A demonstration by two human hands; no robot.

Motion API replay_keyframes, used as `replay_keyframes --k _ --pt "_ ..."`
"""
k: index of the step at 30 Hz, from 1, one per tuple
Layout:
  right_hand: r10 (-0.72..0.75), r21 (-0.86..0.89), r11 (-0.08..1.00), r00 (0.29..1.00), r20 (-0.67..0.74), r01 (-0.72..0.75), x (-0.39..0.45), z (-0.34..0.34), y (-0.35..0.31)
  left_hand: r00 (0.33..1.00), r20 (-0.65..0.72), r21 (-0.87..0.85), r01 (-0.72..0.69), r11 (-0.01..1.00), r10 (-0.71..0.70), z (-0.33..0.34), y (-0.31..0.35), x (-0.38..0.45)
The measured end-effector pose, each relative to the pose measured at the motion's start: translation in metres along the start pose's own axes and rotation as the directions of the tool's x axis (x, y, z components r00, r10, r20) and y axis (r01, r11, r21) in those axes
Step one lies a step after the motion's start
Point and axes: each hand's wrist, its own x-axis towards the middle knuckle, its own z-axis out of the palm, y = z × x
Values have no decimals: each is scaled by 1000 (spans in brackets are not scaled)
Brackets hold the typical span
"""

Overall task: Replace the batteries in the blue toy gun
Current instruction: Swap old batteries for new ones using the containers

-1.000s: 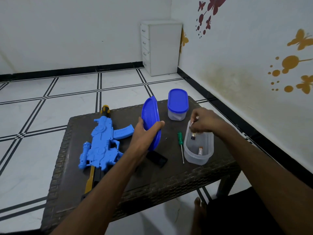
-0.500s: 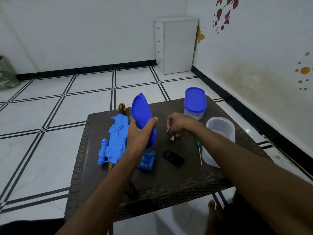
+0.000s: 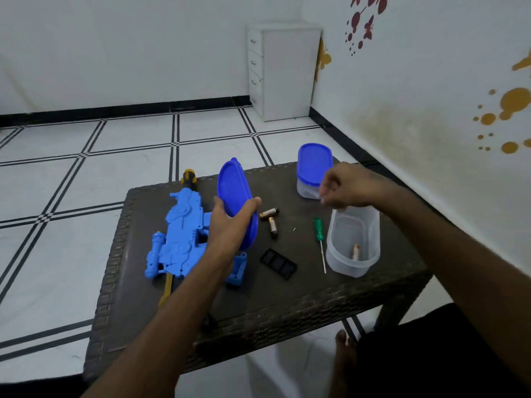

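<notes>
The blue toy gun point(image 3: 178, 237) lies on the left of the dark wicker table point(image 3: 287, 305), partly behind my left arm. My left hand point(image 3: 230, 222) holds a blue oval lid point(image 3: 232, 191) upright above the gun. Two batteries point(image 3: 270, 218) lie loose on the table just right of the lid. My right hand point(image 3: 344, 185) hovers over the far end of an open clear container point(image 3: 353, 242), fingers curled with nothing visible in them. One battery point(image 3: 355, 251) rests inside that container. A black battery cover point(image 3: 278, 263) and a green-handled screwdriver point(image 3: 319, 237) lie between.
A second clear container with a blue lid point(image 3: 313, 170) stands at the table's far right. A blue gun part point(image 3: 238, 270) lies near my left forearm. A white drawer cabinet point(image 3: 283, 71) stands in the room's corner. A bare foot point(image 3: 343, 349) shows below the table edge.
My right hand set batteries on the table beside the lid, then moved back right over the open container. My left hand kept holding the lid upright.
</notes>
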Motion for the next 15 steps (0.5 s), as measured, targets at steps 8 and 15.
replay_keyframes --k 8,15 --pt "253 -280 941 944 212 -189 -28 11 30 998 69 -43 8 999 -5 30 3 -10" --pt "222 -455 885 947 233 -95 -37 33 12 999 48 -7 -13 1000 13 31 7 -7"
